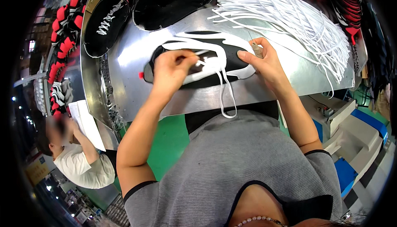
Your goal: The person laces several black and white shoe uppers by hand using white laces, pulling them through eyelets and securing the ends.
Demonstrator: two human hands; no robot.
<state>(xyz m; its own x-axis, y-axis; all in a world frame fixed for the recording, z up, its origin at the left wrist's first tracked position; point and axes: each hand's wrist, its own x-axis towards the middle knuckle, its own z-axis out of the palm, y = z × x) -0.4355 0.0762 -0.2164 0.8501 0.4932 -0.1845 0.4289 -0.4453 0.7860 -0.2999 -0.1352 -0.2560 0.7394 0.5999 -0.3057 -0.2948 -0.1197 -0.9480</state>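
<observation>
A black-and-white shoe upper [236, 57] lies sideways on the metal table in front of me, with a small red tab at its left end. White shoelace [234, 98] crosses its middle, and a loop hangs over the table's near edge. Above the shoe's opening, my left hand [170, 69] is closed in a pinch on a strand of this lace. At the right end of the shoe, my right hand [266, 63] grips a thin-shafted tool with a tan handle [257, 50]. Its thumb rests by the shoe; the tool's tip is too fine to make out.
A large bundle of white laces [285, 20] covers the table's right back. Black shoe uppers [108, 22] with red parts stand along the far side. More red and black pieces [62, 51] line the left. A co-worker [84, 165] sits lower left, beside white sheets [87, 123].
</observation>
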